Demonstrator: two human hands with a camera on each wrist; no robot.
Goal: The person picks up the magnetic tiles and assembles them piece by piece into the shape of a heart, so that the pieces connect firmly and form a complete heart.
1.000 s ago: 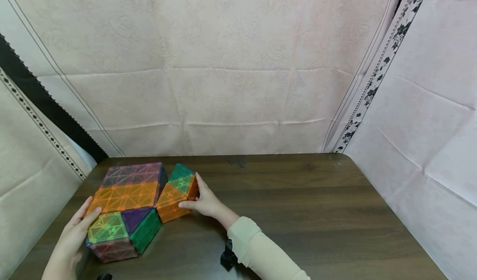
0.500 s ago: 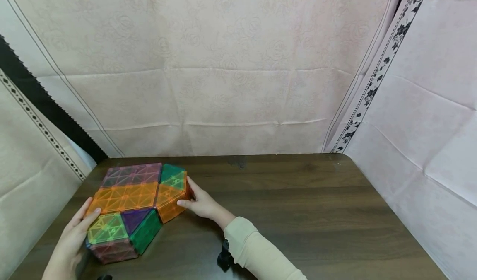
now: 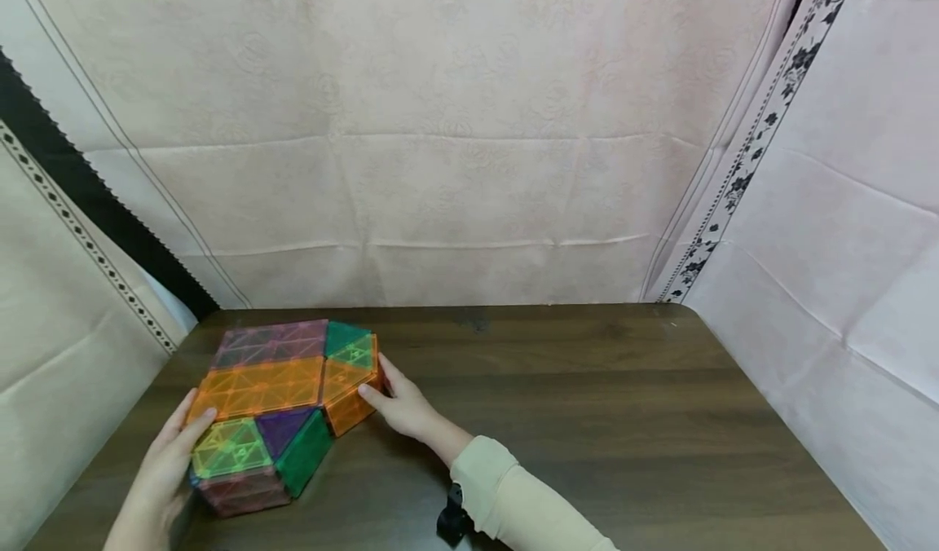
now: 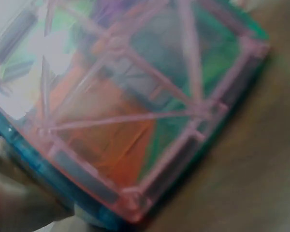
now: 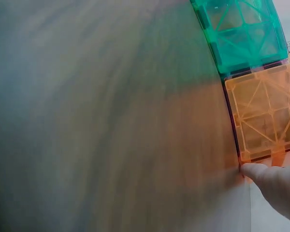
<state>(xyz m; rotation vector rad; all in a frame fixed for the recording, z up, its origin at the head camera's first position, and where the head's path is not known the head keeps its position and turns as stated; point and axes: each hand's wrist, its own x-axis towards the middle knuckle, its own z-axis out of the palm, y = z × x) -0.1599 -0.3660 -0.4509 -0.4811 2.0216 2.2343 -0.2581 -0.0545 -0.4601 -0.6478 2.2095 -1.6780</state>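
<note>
A low structure of translucent magnetic tiles stands on the table's left side, with purple, orange, yellow-green and green faces. Against its right side sits a smaller magnetic-tile block, orange with green on top; no gap shows between their top edges. My right hand grips this block's right end, thumb on the orange front face. In the right wrist view, the thumb touches the lower edge of an orange tile. My left hand holds the large structure's left side; some fingers are hidden. The left wrist view is blurred.
The dark wooden table stretches right of the tiles. A pale cloth hangs behind it, with more cloth at both sides. A small black object hangs under the right sleeve.
My right hand has pushed the small block left against the large structure, closing the wedge-shaped gap. The left hand keeps its hold. The head view has shifted slightly.
</note>
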